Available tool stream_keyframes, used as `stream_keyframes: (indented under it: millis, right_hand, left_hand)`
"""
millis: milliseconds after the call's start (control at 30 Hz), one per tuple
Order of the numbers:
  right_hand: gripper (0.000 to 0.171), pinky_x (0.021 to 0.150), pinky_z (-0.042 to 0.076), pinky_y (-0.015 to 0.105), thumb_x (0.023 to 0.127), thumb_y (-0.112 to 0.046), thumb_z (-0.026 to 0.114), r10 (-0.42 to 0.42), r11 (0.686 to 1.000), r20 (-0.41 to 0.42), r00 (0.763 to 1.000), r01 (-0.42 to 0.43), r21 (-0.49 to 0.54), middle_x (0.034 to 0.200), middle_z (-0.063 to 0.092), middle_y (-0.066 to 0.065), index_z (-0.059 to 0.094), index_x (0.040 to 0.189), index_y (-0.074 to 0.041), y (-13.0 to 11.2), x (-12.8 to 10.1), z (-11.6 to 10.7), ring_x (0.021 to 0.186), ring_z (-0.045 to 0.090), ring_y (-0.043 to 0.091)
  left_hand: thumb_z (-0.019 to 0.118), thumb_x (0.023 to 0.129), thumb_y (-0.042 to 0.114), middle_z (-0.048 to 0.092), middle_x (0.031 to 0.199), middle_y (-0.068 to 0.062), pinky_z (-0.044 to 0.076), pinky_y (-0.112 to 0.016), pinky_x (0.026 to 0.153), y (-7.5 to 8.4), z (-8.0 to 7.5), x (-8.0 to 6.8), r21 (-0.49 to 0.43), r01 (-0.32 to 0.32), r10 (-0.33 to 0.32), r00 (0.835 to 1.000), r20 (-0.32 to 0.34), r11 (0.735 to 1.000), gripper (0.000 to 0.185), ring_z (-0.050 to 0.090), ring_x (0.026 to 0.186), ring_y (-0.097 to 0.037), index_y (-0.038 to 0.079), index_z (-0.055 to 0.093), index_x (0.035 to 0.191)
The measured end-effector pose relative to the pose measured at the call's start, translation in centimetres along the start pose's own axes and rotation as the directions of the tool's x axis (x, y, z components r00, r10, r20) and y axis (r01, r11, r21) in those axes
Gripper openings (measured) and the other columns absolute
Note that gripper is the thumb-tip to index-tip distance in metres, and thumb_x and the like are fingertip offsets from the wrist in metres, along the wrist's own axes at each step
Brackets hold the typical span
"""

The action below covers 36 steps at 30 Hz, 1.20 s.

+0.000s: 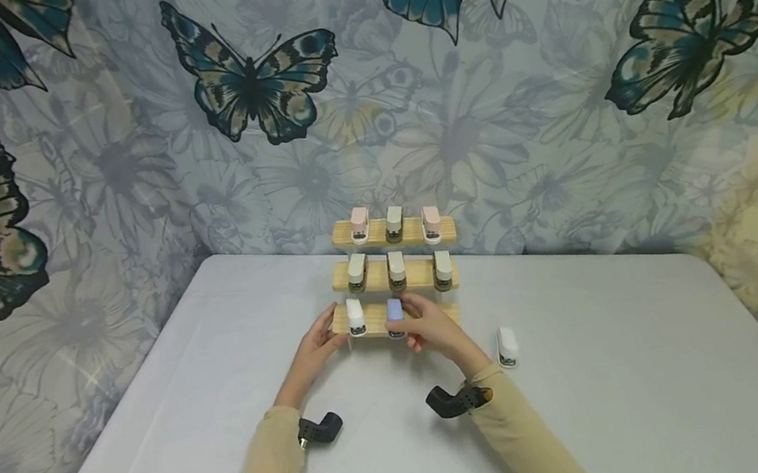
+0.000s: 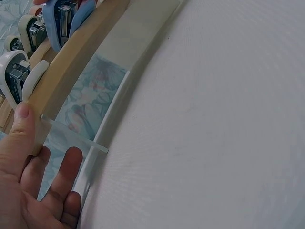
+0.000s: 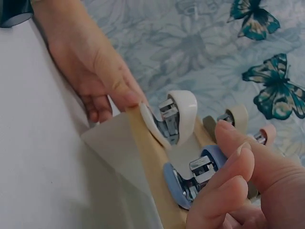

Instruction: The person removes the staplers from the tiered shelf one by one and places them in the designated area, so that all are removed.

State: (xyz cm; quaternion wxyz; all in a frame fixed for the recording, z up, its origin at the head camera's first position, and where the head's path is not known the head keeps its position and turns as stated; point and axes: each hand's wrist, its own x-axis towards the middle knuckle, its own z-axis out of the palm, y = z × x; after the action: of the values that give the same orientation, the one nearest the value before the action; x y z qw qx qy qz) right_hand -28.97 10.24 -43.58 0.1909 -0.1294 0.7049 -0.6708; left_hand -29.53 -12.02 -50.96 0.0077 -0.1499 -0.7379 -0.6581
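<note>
The wooden rack point(image 1: 393, 272) already holds 8 little staplers — the right hand point(image 1: 433, 328) pinches the blue stapler point(image 1: 394, 311) onto the bottom shelf, the left hand point(image 1: 315, 349) steadies the rack end with flat fingers — and 1 white stapler point(image 1: 508, 346) waits on the table point(image 1: 643, 393).

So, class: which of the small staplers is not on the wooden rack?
The white stapler standing alone on the table, right of the right hand; all the others sit on the rack.

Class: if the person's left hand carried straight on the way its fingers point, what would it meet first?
Likely the wooden rack: the left hand already touches its lowest shelf end, beside the white stapler.
</note>
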Motion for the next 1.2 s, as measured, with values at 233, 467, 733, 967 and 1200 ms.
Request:
stream_keyframes:
  millis: [233, 467, 733, 967, 1200]
  right_hand:
    - [0.065, 0.035, 0.039, 0.022, 0.071, -0.012, 0.059, -0.003, 0.999, -0.011, 1.000, 0.004, 0.036, 0.124, 0.024, 0.013, 0.022, 0.124, -0.004, -1.4, -0.9, 0.3, 0.039, 0.043, 0.011]
    - [0.062, 0.034, 0.040, 0.025, 0.071, -0.009, 0.059, -0.058, 0.998, -0.053, 0.997, 0.058, 0.001, 0.122, 0.027, 0.015, 0.024, 0.123, -0.003, -1.2, -1.5, 0.2, 0.038, 0.043, 0.013]
    - [0.064, 0.033, 0.039, 0.025, 0.070, -0.010, 0.060, -0.083, 0.996, -0.099, 0.992, 0.080, -0.034, 0.120, 0.031, 0.012, 0.025, 0.123, -0.002, -1.0, -2.1, 0.2, 0.036, 0.041, 0.015]
    - [0.066, 0.031, 0.039, 0.033, 0.065, -0.009, 0.064, -0.110, 0.992, -0.199, 0.974, 0.095, -0.082, 0.118, 0.034, 0.015, 0.029, 0.121, -0.003, -1.0, -2.4, 0.9, 0.032, 0.041, 0.019]
    - [0.068, 0.028, 0.037, 0.036, 0.062, -0.027, 0.066, -0.205, 0.973, -0.222, 0.953, 0.174, -0.154, 0.118, 0.036, 0.005, 0.032, 0.121, -0.018, 4.0, -0.4, -0.5, 0.033, 0.044, 0.020]
  left_hand:
    - [0.054, 0.074, 0.026, 0.021, 0.127, -0.004, 0.034, -0.025, 0.080, 0.0, 0.0, 0.1, -0.006, -0.008, 0.008, 1.000, 0.002, 1.000, 0.059, 0.039, 0.100, -0.017, 0.020, 0.024, 0.124]
    - [0.054, 0.075, 0.025, 0.020, 0.127, -0.005, 0.034, -0.025, 0.080, 0.1, 0.1, 0.0, -0.010, -0.012, 0.012, 1.000, 0.012, 1.000, 0.059, 0.040, 0.099, -0.018, 0.019, 0.023, 0.125]
    - [0.054, 0.074, 0.026, 0.021, 0.127, -0.004, 0.034, -0.025, 0.080, 0.1, 0.2, 0.0, 0.005, -0.010, 0.010, 1.000, 0.009, 1.000, 0.059, 0.040, 0.099, -0.017, 0.019, 0.024, 0.124]
    - [0.055, 0.073, 0.027, 0.025, 0.125, -0.001, 0.035, -0.024, 0.078, 0.0, 0.1, 0.2, 0.005, -0.012, 0.012, 1.000, -0.013, 1.000, 0.059, 0.042, 0.096, -0.015, 0.019, 0.026, 0.123]
    - [0.053, 0.075, 0.026, 0.022, 0.126, -0.004, 0.037, -0.025, 0.077, 0.0, -0.1, 0.0, 0.017, -0.018, 0.017, 1.000, 0.018, 1.000, 0.060, 0.044, 0.093, -0.018, 0.016, 0.023, 0.125]
